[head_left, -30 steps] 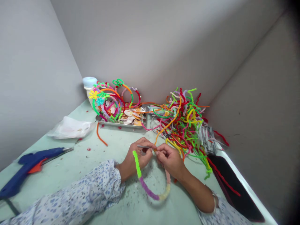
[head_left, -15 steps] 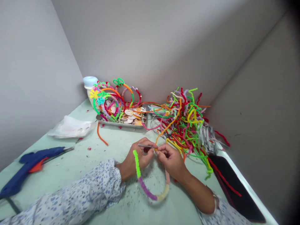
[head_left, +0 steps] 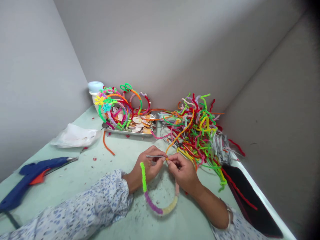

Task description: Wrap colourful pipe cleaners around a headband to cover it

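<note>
A headband (head_left: 169,209) wrapped in green, purple, cream and pale pink fuzzy sections hangs in a curve below my hands. Its thin grey bare end points left across the fingers of my left hand (head_left: 148,166), which pinches it. My right hand (head_left: 184,171) pinches an orange pipe cleaner (head_left: 180,133) against the band, fingertips nearly touching those of the left. A small orange turn sits on the band between the two thumbs. From there the pipe cleaner's long tail runs up toward the pile. The right hand hides part of the band.
A metal tray (head_left: 120,132) holds shell-like pieces and several decorated headbands (head_left: 136,91). To its right lies a tangled pipe cleaner pile (head_left: 200,133). A blue glue gun (head_left: 32,173), a plastic bag (head_left: 75,136), a blue-lidded container (head_left: 96,87) and a flat black object (head_left: 252,196) surround the work.
The headband's hanging loop has swung slightly to the left. Both hands keep their pinch in nearly the same place.
</note>
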Demonstrator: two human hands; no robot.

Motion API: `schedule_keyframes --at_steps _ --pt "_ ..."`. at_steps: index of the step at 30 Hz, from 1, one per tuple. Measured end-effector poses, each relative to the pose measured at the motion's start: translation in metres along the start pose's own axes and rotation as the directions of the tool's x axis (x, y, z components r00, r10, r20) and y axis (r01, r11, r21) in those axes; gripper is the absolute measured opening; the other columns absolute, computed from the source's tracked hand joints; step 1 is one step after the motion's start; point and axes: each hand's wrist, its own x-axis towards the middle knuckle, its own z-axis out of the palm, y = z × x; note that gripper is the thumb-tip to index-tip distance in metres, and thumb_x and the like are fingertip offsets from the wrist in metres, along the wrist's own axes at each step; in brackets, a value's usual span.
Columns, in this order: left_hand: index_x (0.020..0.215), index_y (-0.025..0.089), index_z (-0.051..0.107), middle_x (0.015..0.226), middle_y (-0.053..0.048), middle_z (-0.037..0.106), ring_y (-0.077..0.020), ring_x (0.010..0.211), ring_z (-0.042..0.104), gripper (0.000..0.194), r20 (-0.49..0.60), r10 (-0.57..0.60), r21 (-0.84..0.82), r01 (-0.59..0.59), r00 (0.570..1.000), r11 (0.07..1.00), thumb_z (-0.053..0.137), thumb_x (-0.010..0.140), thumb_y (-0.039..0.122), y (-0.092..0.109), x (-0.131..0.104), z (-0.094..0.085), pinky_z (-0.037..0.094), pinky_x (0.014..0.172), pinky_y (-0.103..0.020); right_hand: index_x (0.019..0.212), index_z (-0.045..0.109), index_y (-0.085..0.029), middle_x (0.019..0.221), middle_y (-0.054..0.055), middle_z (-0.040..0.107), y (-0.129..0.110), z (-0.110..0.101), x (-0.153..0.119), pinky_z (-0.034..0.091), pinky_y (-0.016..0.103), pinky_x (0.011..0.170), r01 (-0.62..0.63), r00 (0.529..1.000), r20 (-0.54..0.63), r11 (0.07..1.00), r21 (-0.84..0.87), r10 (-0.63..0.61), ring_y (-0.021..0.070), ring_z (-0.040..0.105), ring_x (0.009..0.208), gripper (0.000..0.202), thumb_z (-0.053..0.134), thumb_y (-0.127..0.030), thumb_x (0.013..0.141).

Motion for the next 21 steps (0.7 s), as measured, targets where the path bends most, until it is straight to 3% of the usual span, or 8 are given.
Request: schedule_keyframes --at_steps 14,21 --pt "0.089 0.016 0.06 0.092 -0.006 0.056 -0.0156 0.087 0.054 0.016 0.044 0.09 0.008 -0.09 0.995 0.996 0.045 0.083 0.016 0.0035 0.0012 -0.0014 0.043 0.077 -0.027 0.08 0.057 -0.019 0.058 -0.002 0.056 -0.002 -0.0014 -0.0003 0.039 0.02 0.051 0.107 0.994 -0.014 0.985 -0.133 -0.11 0.0107 0.049 0.05 0.009 0.05 -0.026 0.081" --pt "0.09 0.016 0.06 0.084 -0.005 0.059 -0.0143 0.079 0.055 0.018 0.08 0.044 0.007 -0.045 0.996 0.999 0.043 0.085 0.02 0.0028 0.0006 -0.0017 0.043 0.072 -0.025 0.082 0.058 -0.019 0.059 -0.002 0.059 -0.0026 -0.0027 -0.0004 0.04 0.021 0.053 0.129 0.99 -0.035 0.974 -0.185 -0.137 0.011 0.052 0.051 0.01 0.05 -0.025 0.081"
